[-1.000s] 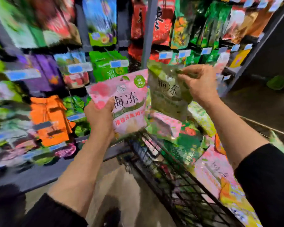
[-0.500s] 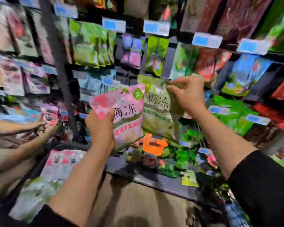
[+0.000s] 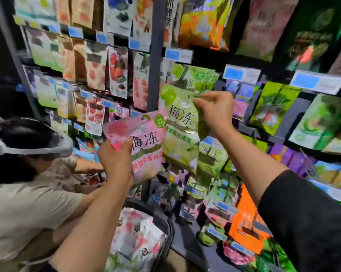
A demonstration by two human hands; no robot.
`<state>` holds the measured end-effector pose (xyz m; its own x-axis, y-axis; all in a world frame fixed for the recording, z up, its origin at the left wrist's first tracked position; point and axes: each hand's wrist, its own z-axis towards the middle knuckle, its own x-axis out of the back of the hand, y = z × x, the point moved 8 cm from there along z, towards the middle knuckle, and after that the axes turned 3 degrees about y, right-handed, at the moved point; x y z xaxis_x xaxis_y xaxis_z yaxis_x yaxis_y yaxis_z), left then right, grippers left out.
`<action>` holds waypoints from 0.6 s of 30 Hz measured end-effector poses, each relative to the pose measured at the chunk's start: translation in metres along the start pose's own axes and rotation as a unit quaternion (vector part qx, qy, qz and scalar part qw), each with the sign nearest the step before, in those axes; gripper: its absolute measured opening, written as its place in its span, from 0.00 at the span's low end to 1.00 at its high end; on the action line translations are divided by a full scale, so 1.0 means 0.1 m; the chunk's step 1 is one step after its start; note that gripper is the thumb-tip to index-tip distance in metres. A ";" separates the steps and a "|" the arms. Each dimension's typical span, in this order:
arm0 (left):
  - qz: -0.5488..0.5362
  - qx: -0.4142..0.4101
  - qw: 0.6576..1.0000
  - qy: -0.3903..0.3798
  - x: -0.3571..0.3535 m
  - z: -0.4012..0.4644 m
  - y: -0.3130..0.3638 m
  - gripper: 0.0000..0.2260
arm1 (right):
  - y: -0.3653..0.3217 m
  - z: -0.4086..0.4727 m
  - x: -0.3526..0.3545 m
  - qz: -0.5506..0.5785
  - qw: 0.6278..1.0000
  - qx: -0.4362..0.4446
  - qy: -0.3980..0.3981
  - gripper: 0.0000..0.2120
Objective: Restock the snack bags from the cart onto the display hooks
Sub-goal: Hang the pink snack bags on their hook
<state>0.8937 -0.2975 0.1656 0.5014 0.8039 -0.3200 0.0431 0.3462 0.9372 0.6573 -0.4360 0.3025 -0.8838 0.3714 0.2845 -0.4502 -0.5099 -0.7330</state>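
Left hand [image 3: 114,158] gripping pink bag [image 3: 144,146], right hand [image 3: 214,110] pinching top of green bag [image 3: 177,130] up near matching hung green bags [image 3: 193,77]

A glossy pink plastic snack bag [image 3: 146,146] and a shiny green plastic snack bag [image 3: 177,122] catch the light before a dark, matt metal upright [image 3: 156,55]. Kraft-paper-look pouches [image 3: 75,55] hang behind; a matt beige cloth shirt [image 3: 24,209] and black cloth sleeve [image 3: 311,222] frame the display.
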 end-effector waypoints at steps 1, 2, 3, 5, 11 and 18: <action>-0.001 -0.010 1.000 0.002 -0.06 0.09 -0.02 0.07 | 0.02 0.11 -0.10 0.006 1.000 -0.008 -0.003 0.11; -0.004 -0.016 1.000 0.005 -0.12 0.16 -0.01 0.04 | 0.06 0.24 -0.19 0.014 1.000 -0.018 -0.004 0.12; -0.008 -0.021 1.000 0.014 -0.18 0.25 -0.05 0.04 | 0.11 0.36 -0.29 0.028 0.999 -0.028 -0.002 0.12; -0.021 -0.025 0.999 0.011 -0.33 0.37 -0.09 0.06 | 0.24 0.61 -0.45 0.059 0.997 -0.048 0.007 0.11; -0.033 -0.011 0.999 0.025 -0.96 0.68 -0.27 0.08 | 0.58 1.34 -0.89 0.111 0.990 -0.086 -0.023 0.05; -0.049 -0.017 0.996 0.074 -1.36 0.89 -0.37 0.13 | 0.83 1.84 -1.26 0.182 0.975 -0.114 -0.054 0.09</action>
<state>0.9006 -0.4622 0.1864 0.3639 0.8270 -0.4284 0.0544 0.4403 0.8962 0.7081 -0.6681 0.3196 -0.9936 0.1073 0.0346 -0.0752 -0.4024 -0.9124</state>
